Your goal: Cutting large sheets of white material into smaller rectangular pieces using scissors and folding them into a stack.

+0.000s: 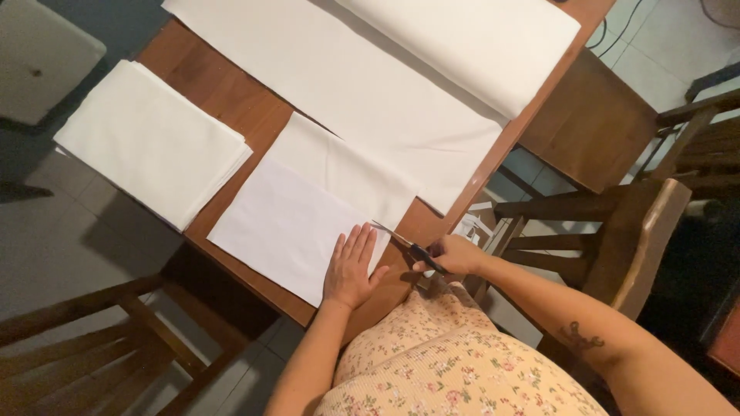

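Note:
My left hand [351, 267] lies flat, fingers apart, on the near corner of a white paper sheet [285, 223] that rests on white fabric [354, 166] on a wooden table [231, 100]. My right hand [455, 254] grips a pair of black-handled scissors [405, 240]. The blades point left at the fabric's near edge, just beside my left fingertips. The fabric runs back to a thick folded bolt [478, 42] at the far side of the table.
A stack of folded white cloth [150, 139] overhangs the table's left edge. Wooden chairs stand at the lower left [92, 347] and at the right [617, 223]. A second wooden table [593, 123] sits beyond the right edge. The floor is tiled.

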